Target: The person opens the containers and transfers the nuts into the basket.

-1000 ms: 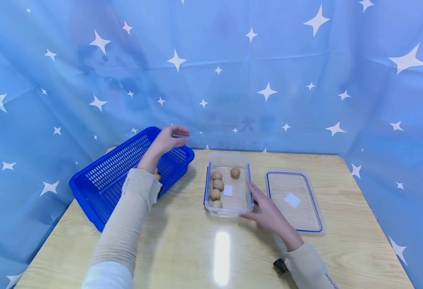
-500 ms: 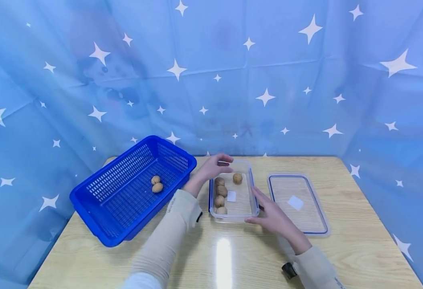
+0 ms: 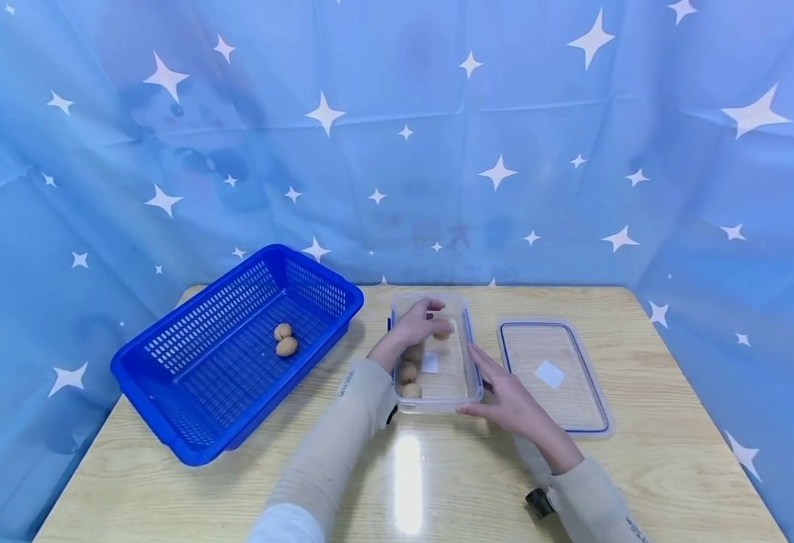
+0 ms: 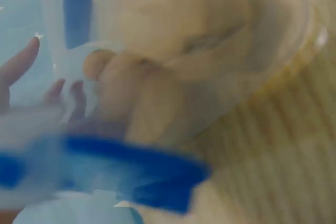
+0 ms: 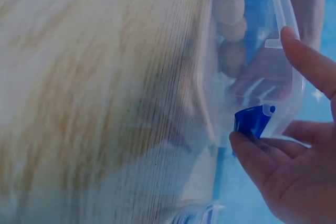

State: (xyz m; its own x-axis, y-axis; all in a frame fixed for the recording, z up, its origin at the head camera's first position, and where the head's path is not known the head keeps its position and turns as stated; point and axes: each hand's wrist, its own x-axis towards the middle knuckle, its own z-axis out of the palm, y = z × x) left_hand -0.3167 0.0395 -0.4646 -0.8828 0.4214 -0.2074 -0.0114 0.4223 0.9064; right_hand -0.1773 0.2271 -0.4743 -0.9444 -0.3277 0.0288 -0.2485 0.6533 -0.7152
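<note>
A clear plastic food container (image 3: pixel 437 406) stands on the table, its top uncovered. My left hand (image 3: pixel 415 324) reaches inside from the left, fingers bent, at a walnut (image 3: pixel 442 329) near the far end; its palm side is hidden, and I cannot tell whether it grips one. More walnuts (image 3: pixel 408 371) line the left wall, partly under that hand. My right hand (image 3: pixel 505 400) braces the near right corner, thumb on the near wall and fingers along the right side. In the right wrist view, its fingertips touch the rim and a blue clip (image 5: pixel 253 120).
A blue slotted basket (image 3: pixel 230 377) stands at the left with two walnuts (image 3: pixel 284 339) in it. To the container's right, the clear lid (image 3: pixel 583 377) with a blue seal lies flat. A star-patterned blue curtain (image 3: pixel 397 151) hangs behind the table's far edge.
My left hand has moved right from over the basket and down into the container. The right hand has stayed at the container's corner.
</note>
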